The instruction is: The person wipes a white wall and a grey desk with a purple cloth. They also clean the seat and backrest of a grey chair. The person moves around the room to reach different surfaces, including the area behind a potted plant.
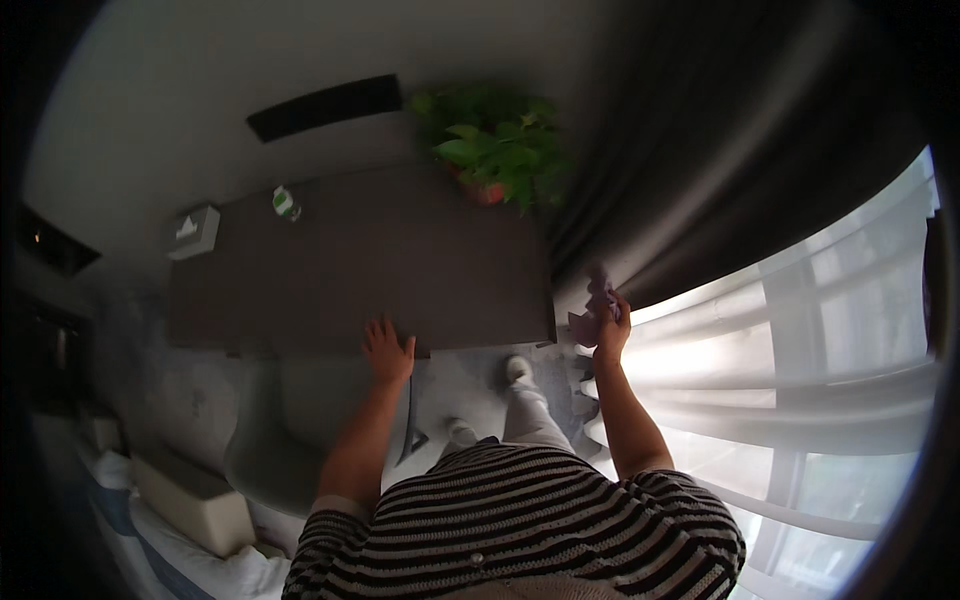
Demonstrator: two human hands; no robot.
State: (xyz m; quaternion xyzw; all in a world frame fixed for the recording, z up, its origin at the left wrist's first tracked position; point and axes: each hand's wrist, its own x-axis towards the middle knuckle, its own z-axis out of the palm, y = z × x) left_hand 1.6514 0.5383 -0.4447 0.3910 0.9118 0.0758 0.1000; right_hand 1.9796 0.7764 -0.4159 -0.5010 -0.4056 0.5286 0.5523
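My left hand rests on the front edge of a dark brown table, fingers spread and nothing in them. Off the table's right end, my right hand is closed around a crumpled pale purple cloth. The cloth hangs beside the table corner, in front of the dark curtain; its upper part is blurred. A leafy green plant in a reddish pot stands at the table's back right. Toward the back left are a small green and white bottle and a grey tissue box.
A grey-green chair is at the table's front left. White sheer curtains hang before a bright window on the right. A beige block-like object lies among bedding at the lower left. A black strip is on the wall.
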